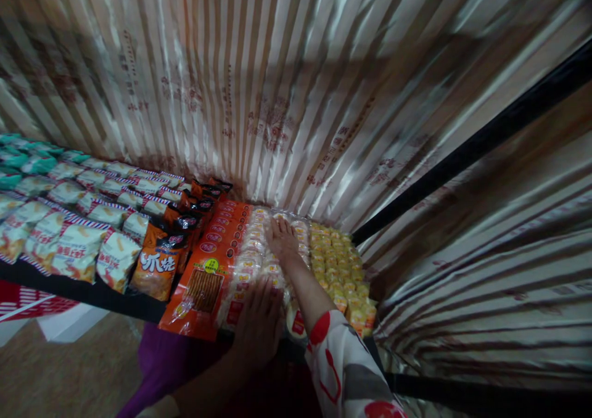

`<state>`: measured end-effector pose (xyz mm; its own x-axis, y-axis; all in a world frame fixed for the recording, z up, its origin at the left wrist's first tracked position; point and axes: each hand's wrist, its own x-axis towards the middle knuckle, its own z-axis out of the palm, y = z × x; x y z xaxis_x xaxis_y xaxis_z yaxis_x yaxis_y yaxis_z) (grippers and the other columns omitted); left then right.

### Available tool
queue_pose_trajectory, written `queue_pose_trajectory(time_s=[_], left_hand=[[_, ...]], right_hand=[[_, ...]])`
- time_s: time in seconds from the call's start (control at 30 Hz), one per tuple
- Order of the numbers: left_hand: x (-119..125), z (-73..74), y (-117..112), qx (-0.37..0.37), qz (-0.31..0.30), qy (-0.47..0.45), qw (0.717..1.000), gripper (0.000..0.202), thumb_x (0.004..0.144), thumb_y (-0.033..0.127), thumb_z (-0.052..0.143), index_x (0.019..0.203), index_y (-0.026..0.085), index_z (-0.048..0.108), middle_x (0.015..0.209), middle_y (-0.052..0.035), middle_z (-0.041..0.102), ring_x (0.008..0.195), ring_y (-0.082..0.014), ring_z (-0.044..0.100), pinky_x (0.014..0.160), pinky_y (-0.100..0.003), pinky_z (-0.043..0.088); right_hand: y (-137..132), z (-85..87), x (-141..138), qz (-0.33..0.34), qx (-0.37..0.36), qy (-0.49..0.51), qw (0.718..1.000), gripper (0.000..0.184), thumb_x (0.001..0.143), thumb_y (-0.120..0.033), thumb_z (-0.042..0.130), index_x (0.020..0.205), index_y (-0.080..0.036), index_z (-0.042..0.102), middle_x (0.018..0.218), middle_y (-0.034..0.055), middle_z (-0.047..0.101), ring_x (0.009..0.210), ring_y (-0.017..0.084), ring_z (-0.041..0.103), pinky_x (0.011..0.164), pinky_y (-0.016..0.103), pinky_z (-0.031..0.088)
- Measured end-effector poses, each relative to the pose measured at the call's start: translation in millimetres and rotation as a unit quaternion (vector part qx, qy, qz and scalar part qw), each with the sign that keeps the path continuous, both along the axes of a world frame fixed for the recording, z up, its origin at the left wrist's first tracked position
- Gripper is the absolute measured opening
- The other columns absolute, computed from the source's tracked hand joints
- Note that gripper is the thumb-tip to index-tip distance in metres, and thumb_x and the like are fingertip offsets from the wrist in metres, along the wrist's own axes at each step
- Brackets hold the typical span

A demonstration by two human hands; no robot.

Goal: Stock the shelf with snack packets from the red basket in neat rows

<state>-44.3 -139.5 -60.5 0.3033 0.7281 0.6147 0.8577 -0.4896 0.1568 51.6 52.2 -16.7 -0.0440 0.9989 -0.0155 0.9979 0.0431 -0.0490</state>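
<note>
Rows of small clear-wrapped white packs [250, 245] with red and yellow labels lie on a dark shelf. My left hand [259, 319] rests flat on the near end of these rows, fingers stretched forward. Farther back, my right hand [282, 239] lies palm down on the same packs, fingers spread out. To their left is a big orange snack bag [203, 288] with a picture of brown sticks on it. Small yellow-wrapped packs [335, 264] stand in rows to the right. Neither hand grips anything that I can see; parts of the packs are hidden beneath my hands.
Rows of white snack bags [78, 245], orange-and-black bags [160, 261] and green bags [39, 162] fill the shelf's left side. Striped, shiny printed sheeting [277, 97] hangs behind. A black pole [462, 147] slants up at the right. White boxes [69, 322] sit below the shelf.
</note>
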Motion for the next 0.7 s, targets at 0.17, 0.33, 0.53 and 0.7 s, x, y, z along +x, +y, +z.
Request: queue_pose_trajectory(time_s=[0.17,0.33,0.53,0.7], left_hand=[[1,-3.5,-1,-0.004,-0.005,-0.023,1.0,0.046,0.088,0.033,0.048,0.131,0.016,0.049,0.137,-0.0118,0.048,0.133,-0.0282,0.034,0.11,-0.048,0.023],[7,-2.8,-2,0.01,-0.021,-0.045,0.999,0.05,0.088,0.034,0.049,0.135,0.018,0.045,0.141,-0.012,0.044,0.136,-0.0295,0.03,0.111,-0.051,0.02],[13,5.7,-1,0.038,-0.066,-0.001,0.997,0.05,0.088,0.031,0.046,0.137,0.018,0.042,0.144,-0.0107,0.04,0.136,-0.0277,0.03,0.111,-0.048,0.019],[12,5.8,1,0.026,-0.06,0.0,0.998,0.049,0.089,0.031,0.045,0.136,0.02,0.043,0.143,-0.0106,0.041,0.136,-0.0271,0.031,0.112,-0.048,0.018]], right_hand=[[-1,2.5,2,0.0,0.012,0.002,1.0,0.058,0.095,-0.049,0.013,0.145,-0.025,0.028,0.153,0.0043,0.023,0.141,0.021,0.016,0.113,0.041,0.012],[3,10.0,9,-0.009,0.034,-0.009,0.999,0.055,0.095,-0.047,0.014,0.144,-0.026,0.03,0.154,0.0037,0.018,0.142,0.021,0.01,0.113,0.042,0.01],[10,7.1,9,-0.007,-0.013,-0.003,1.0,0.057,0.095,-0.046,0.012,0.146,-0.024,0.023,0.155,0.0045,0.017,0.143,0.021,0.007,0.113,0.043,0.01],[9,7.4,9,-0.007,-0.013,0.011,1.0,0.056,0.095,-0.045,0.013,0.146,-0.023,0.024,0.154,0.0048,0.021,0.142,0.02,0.012,0.113,0.041,0.011]])
